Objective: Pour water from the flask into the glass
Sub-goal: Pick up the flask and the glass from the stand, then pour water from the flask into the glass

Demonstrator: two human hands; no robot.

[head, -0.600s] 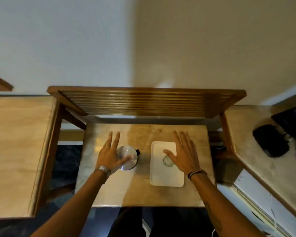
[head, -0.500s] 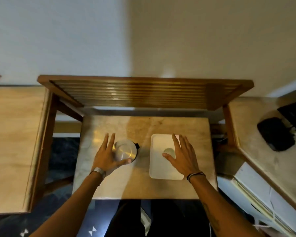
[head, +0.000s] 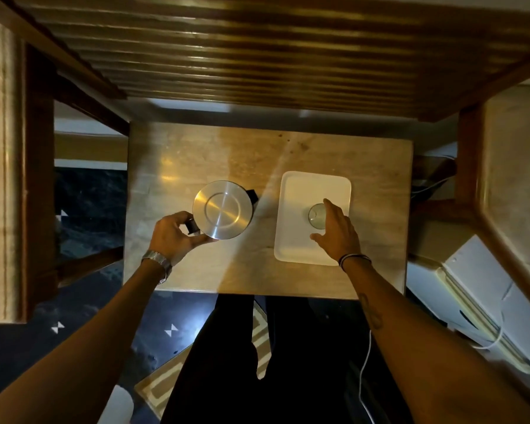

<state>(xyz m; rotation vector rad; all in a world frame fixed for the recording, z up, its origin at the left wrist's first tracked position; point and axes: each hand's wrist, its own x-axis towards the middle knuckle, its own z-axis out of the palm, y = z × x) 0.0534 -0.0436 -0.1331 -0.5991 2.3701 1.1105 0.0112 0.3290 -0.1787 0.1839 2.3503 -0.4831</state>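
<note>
Although both hands have reached their objects, no water has been poured so far as the overhead view shows. A steel flask stands upright on the left half of a small table, seen from straight above, its round lid closed and its black spout pointing right. The left hand, with a watch on the wrist, curls around a dark handle at the flask's near-left side; fingers and thumb are closed about it, though how firm the hold is cannot be told. Well to the right, a white tray lies on the table with a small clear glass standing upright on it. The right hand is partly open, fingers cupped against the glass's right side and thumb spread toward the near side, not yet closed around it. Whether the glass holds anything is too dim to tell. By my reading, the task is at its very start: the flask remains to be lifted, carried over the glass and tipped, with the right hand likely steadying the glass.
</note>
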